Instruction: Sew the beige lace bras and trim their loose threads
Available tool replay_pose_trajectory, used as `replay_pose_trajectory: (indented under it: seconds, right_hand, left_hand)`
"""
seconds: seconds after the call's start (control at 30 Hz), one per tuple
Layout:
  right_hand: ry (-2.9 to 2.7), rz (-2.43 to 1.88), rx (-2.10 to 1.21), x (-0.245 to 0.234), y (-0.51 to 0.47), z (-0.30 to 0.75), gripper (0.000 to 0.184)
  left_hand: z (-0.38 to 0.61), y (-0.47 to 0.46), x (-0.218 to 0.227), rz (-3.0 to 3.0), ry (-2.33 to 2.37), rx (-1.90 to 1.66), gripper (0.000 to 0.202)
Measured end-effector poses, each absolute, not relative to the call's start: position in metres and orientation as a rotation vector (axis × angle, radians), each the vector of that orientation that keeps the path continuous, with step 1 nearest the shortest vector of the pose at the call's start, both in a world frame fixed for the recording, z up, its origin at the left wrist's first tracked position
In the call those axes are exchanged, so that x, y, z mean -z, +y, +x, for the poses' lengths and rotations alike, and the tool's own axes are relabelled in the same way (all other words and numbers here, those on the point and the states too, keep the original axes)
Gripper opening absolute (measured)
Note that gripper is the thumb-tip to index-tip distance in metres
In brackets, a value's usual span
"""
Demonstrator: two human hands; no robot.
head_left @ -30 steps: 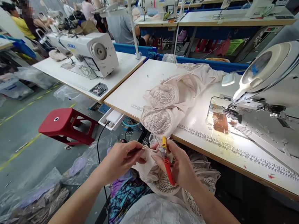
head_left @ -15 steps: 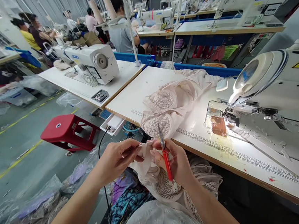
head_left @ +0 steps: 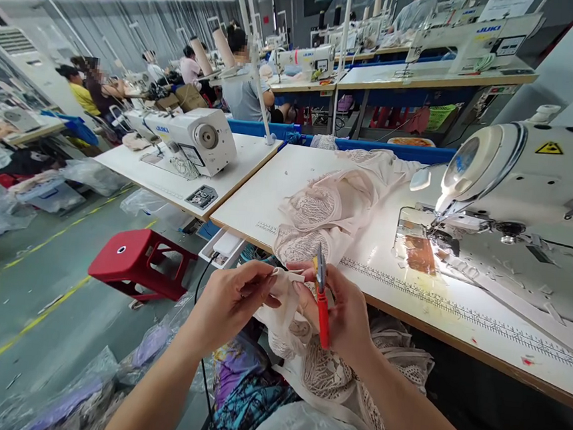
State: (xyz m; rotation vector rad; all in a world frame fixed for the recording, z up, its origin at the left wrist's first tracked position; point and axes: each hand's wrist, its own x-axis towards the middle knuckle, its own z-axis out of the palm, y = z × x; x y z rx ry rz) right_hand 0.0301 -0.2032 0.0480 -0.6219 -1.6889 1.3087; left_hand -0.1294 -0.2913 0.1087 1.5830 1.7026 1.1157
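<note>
Between my two hands is the pale edge of a beige lace bra (head_left: 326, 369), whose cups hang over my lap. My left hand (head_left: 231, 300) pinches a strip of that fabric between thumb and fingers. Opposite it, my right hand (head_left: 341, 313) grips red-handled scissors (head_left: 323, 305) with the blades pointing up and away, while its thumb and forefinger also hold the fabric's end. More lace bras (head_left: 325, 205) lie joined in a loose row on the white table, just beyond my hands.
At right stands a sewing machine (head_left: 534, 190) with its lamp lit over the needle area. Another machine (head_left: 193, 140) is on the adjoining table. A red stool (head_left: 139, 266) stands on the floor at left, near plastic bags (head_left: 76, 384). Several people sit further back.
My view has tilted up slightly, so the scene sits lower and further right. The scissors have turned more upright in my right hand, and the fabric's end now shows between my fingers.
</note>
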Motion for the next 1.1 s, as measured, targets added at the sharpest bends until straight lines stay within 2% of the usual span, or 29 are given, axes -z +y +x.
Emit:
replay_pose_trajectory:
  seconds: [0.13, 0.23, 0.5, 0.87, 1.1]
  right_hand:
    - [-1.776, -0.488, -1.236, -0.052, -0.199, 0.035, 0.013]
    - [-1.776, -0.533, -1.266, -0.054, -0.197, 0.037, 0.009]
    - [-1.691, -0.561, -1.318, -0.054, -0.199, 0.036, 0.013]
    - [-1.730, -0.672, -1.205, -0.047, -0.205, 0.035, 0.011]
    - [-1.688, -0.665, -1.348, -0.053, -0.206, 0.035, 0.015]
  left_hand:
    - [-0.131, -0.289, -0.113, 1.493, 1.608, -1.136, 0.018]
    - [-0.132, -0.290, -0.114, 1.458, 1.568, -1.118, 0.023]
    - [-0.132, -0.293, -0.110, 1.253, 1.511, -1.114, 0.037]
    - [-0.130, -0.288, -0.095, 1.097, 1.404, -1.309, 0.035]
    - [-0.128, -0.287, -0.088, 0.987, 1.410, -1.303, 0.041]
